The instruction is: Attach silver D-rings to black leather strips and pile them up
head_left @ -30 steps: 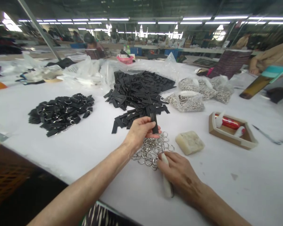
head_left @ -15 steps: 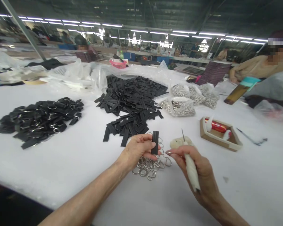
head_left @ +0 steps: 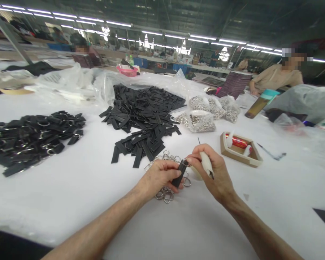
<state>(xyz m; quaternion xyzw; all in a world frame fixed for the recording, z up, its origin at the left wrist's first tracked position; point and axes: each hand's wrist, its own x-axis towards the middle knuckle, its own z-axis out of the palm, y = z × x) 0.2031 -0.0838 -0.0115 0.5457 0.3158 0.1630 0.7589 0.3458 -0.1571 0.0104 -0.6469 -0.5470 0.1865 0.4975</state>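
My left hand (head_left: 157, 177) pinches a short black strip (head_left: 179, 176), which stands tilted between thumb and fingers. At its upper end is a metal D-ring (head_left: 186, 163), gripped by the thumb and fingertips of my right hand (head_left: 218, 175). Whether the ring is around the strip or only against it, I cannot tell. An awl (head_left: 206, 164) with a pale wrapped handle also rests in my right hand, its spike pointing up. Loose D-rings (head_left: 168, 197) lie under and around my left hand. A pale object (head_left: 196, 174) is mostly hidden behind my right hand.
Loose black strips (head_left: 146, 108) are heaped ahead; strips fitted with rings (head_left: 35, 135) form a pile at left. Bags of rings (head_left: 202, 122), a small box (head_left: 242, 159), a thin hooked tool (head_left: 272, 152) and a bottle (head_left: 261, 104) stand to the right. A person (head_left: 280, 76) sits beyond.
My right hand has moved left and brought the D-ring to the strip's upper end. The strip has tilted in my left hand. The view has turned slightly right.
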